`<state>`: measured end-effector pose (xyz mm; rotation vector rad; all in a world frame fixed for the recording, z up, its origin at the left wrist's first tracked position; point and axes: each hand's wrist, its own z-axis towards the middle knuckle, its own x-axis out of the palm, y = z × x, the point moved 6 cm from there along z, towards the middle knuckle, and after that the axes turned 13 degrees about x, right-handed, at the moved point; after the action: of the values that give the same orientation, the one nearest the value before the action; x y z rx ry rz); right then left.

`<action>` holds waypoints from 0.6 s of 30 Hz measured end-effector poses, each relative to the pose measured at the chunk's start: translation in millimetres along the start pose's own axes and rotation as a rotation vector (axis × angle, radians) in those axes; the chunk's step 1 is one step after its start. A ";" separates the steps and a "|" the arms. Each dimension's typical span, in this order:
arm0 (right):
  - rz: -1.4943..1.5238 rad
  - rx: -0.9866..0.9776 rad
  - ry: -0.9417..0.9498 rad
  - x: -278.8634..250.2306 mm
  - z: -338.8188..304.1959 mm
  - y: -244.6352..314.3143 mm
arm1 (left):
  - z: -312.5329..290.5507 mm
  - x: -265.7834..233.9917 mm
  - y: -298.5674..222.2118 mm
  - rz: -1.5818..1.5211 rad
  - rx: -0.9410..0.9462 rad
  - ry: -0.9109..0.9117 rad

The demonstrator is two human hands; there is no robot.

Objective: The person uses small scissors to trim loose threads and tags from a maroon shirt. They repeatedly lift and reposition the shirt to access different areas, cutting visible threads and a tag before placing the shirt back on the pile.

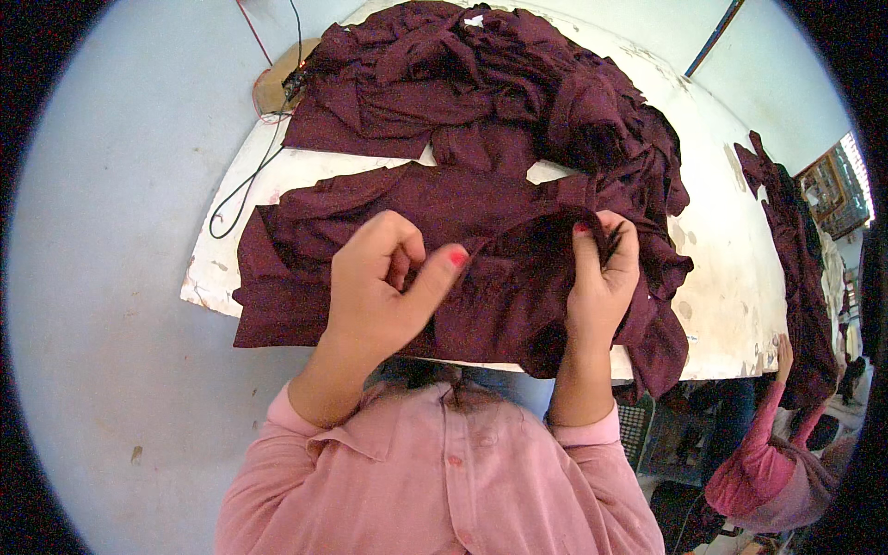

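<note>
A dark maroon garment [499,287] lies spread along the near edge of the table, one layer of it lifted. My right hand [601,277] pinches that raised edge between thumb and fingers, holding a dark fold up off the cloth. Over the garment's left part is my left hand [375,282], its fingers loosely curled and its thumb held apart from them. The left thumb tip is beside the lifted fold; I cannot tell whether it touches it. No cloth shows between the left thumb and fingers.
A large heap of maroon garments [481,79] covers the far side of the white table [731,268]. At the far left, a black cable [245,199] hangs by a brown object [275,91]. Rightward, a person in pink [763,472] reaches to the table's edge beside more dark cloth [800,277].
</note>
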<state>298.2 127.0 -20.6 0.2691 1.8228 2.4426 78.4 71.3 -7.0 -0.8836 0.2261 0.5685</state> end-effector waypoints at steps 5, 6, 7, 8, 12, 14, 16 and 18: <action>0.071 -0.024 -0.099 0.8 -5.8 0.7 | -15.6 28.9 15.8 -0.021 -0.110 0.410; 0.071 -0.007 -0.113 0.6 -6.1 2.9 | -19.8 37.2 26.0 -0.079 -0.110 0.440; 0.070 0.010 -0.127 0.3 -6.3 3.3 | -23.3 41.2 35.7 -0.155 -0.191 0.465; 0.048 0.030 -0.112 -1.0 -4.2 0.1 | -22.4 40.1 37.8 -0.328 -0.229 0.366; 0.143 0.197 -0.049 -8.5 5.0 -24.2 | -18.9 37.2 38.4 -0.838 -0.323 0.120; 0.323 0.390 -0.001 -9.0 3.3 -38.0 | -16.7 37.5 35.3 -1.003 -0.346 0.083; 0.510 0.501 0.079 -4.2 3.1 -42.1 | -16.6 38.7 36.5 -1.010 -0.360 0.082; 0.664 0.637 0.170 -2.0 3.8 -46.5 | -18.3 41.0 43.7 -1.012 -0.412 0.065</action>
<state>299.0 143.6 -64.2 0.8460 2.9392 2.1504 88.9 94.1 -64.4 -1.2710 -0.2957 -0.3761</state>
